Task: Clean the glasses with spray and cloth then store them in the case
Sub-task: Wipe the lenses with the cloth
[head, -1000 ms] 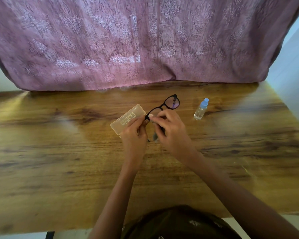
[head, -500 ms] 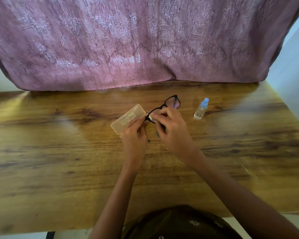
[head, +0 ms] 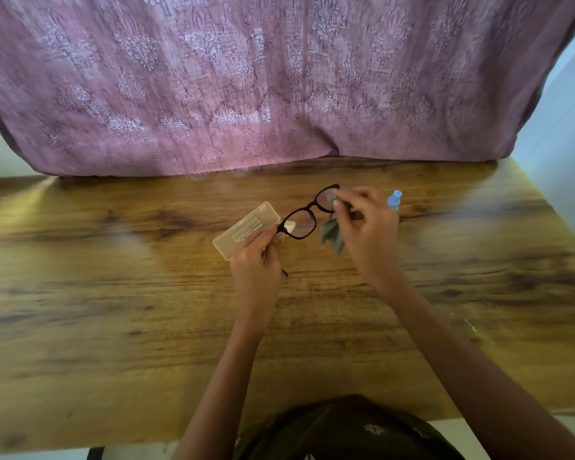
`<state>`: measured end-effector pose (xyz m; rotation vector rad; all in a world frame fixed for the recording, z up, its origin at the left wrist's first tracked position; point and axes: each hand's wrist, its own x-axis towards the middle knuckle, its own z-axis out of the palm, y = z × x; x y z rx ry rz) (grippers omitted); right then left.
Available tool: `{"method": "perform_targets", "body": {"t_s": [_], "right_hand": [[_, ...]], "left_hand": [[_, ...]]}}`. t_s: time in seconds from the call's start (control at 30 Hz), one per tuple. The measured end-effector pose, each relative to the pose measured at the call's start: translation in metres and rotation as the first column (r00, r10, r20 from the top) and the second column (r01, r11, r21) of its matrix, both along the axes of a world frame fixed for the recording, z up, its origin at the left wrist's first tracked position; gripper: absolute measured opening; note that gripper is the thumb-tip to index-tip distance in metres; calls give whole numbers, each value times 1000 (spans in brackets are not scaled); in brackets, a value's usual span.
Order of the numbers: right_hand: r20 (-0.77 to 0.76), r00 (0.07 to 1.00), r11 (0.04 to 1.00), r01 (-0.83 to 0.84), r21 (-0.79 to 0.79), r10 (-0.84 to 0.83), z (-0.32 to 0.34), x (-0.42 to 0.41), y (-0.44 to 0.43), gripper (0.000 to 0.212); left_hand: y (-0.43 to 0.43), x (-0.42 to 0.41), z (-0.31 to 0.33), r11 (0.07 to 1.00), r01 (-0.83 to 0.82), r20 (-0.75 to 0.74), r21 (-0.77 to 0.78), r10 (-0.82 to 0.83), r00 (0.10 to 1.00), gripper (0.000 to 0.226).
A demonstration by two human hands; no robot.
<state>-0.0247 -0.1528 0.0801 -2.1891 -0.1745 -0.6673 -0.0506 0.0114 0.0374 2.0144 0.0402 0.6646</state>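
Note:
Black-framed glasses (head: 307,214) are held above the wooden table (head: 113,310). My left hand (head: 256,260) pinches the near-left corner of the frame, thumb against the left lens. My right hand (head: 362,227) pinches a small grey-green cloth (head: 331,232) against the far right lens, and the rest of the cloth hangs below the fingers. A translucent beige case (head: 244,229) lies shut on the table just left of my left hand. Behind my right hand stands a small clear spray bottle with a blue cap (head: 394,199), partly hidden.
A mauve patterned curtain (head: 279,78) hangs along the table's far edge. A pale wall (head: 565,127) borders the right side. My dark patterned clothing (head: 346,433) shows at the near edge.
My right hand has moved with the cloth from the left lens across to the far right lens. The left hand keeps its hold on the frame corner.

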Motion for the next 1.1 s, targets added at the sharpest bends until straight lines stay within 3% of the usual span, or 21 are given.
{"method": "perform_targets", "body": {"t_s": [0.13,0.27,0.47,0.6,0.73,0.9,1.0,1.1], "right_hand": [[-209,973,963,146,226,-98,-1,9,-17,20],[-373,928,870,162,465,27,-8,16,-18,21],[-423,890,746,163,646,172,-10,20,-21,27],[-411,879,683,148,715,241,-10,16,-20,25],[-386,893,685,132,717,232,-10,10,-17,26],[-336,926,772,88,629,169,-10,4,-19,22],[-310,944,860,66,507,110,-12,1,-21,22],[-135,990,972,-13,233,46,-12,-3,-22,19]], "left_hand": [[4,-3,-1,1000,26,-3,17,-26,1000,26],[8,-2,2,994,87,-21,65,-86,996,26],[25,3,10,953,274,-80,130,-265,961,24],[17,7,26,929,368,-281,-31,-361,889,53],[3,25,38,905,424,-416,34,-373,829,31],[-11,34,46,884,468,-488,-9,-412,770,33],[-13,34,49,874,484,-486,-31,-436,757,31],[-12,31,49,870,486,-444,-83,-468,764,33]]}}
